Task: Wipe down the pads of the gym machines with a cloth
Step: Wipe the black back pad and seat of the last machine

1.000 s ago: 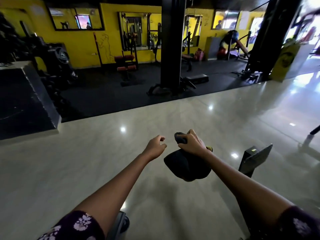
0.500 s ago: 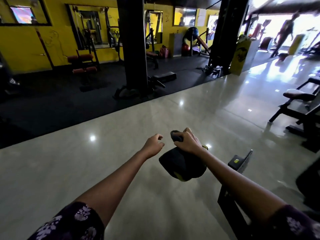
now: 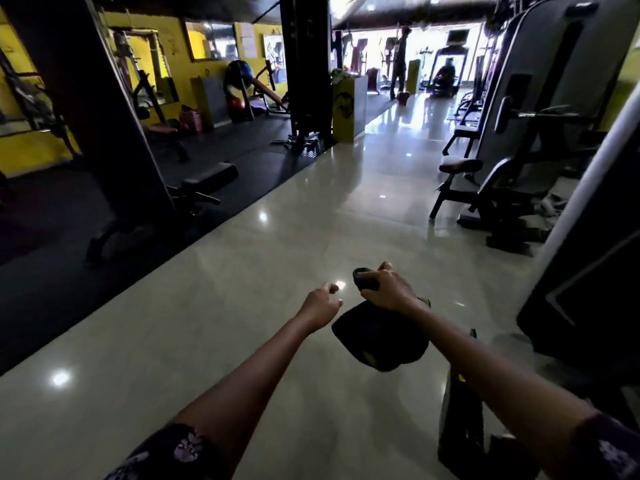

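My right hand point(image 3: 389, 289) grips a dark cloth point(image 3: 381, 336) that hangs bunched below my fist, with a bit of yellow showing at its lower edge. My left hand point(image 3: 320, 301) floats just left of the cloth with its fingers loosely curled and nothing in it. Both arms reach out over the shiny tiled floor. A machine seat with a pale reddish pad point(image 3: 459, 165) stands ahead on the right. A dark flat bench pad point(image 3: 211, 175) lies on the black mat to the left.
A big grey weight machine point(image 3: 540, 98) and a dark machine panel point(image 3: 588, 289) fill the right side. A low dark metal part point(image 3: 460, 420) sits under my right forearm. Black pillars point(image 3: 304, 64) stand on the left mat. A person point(image 3: 398, 64) stands far down the aisle.
My view has swung to the right, bringing the aisle and the right-hand machines into sight. Both hands keep the same pose, the right one still holding the cloth.
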